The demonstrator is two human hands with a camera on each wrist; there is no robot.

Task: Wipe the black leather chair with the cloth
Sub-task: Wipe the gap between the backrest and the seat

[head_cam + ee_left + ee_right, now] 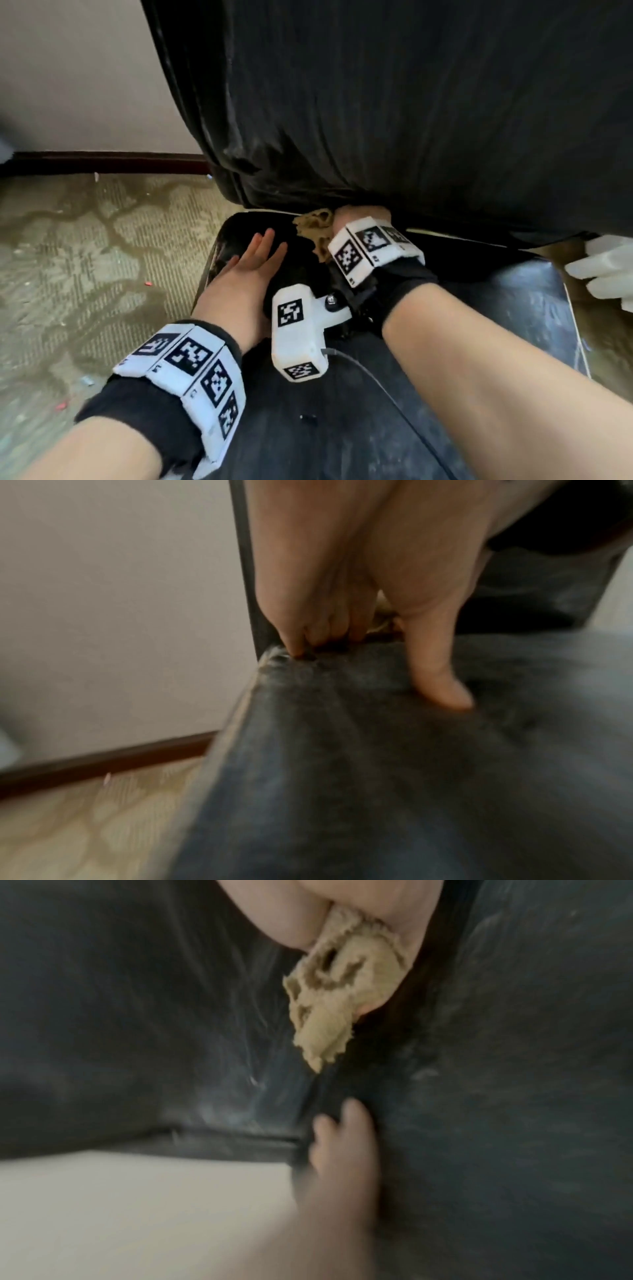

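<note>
Black leather chair [342, 85] — directly ahead of both hands. Backrest [445, 144] rising above them, seat [308, 428] under both forearms, leather dull and streaked.

Cloth [317, 226]: tan, crumpled, bunched in the right hand [361, 217], pinched between thumb and fingers. Loose tail sticking out to that hand's left, against the crease where seat meets backrest.

Right hand: pushed into that crease, fingers mostly hidden beneath the backrest's lower edge.

Left hand [251, 265]: just left of the cloth, apart from it, laid flat on the seat's rear left corner. Fingers straight, thumb pressed into the leather, nothing held.

Marker-printed bands [191, 370] on both wrists; white camera housing [301, 335] between the forearms.

Patterned carpet [85, 257] left of the left hand, dark baseboard [102, 162] and pale wall [68, 85] beyond.

White object [603, 270] right of the right hand — kind unclear.
</note>
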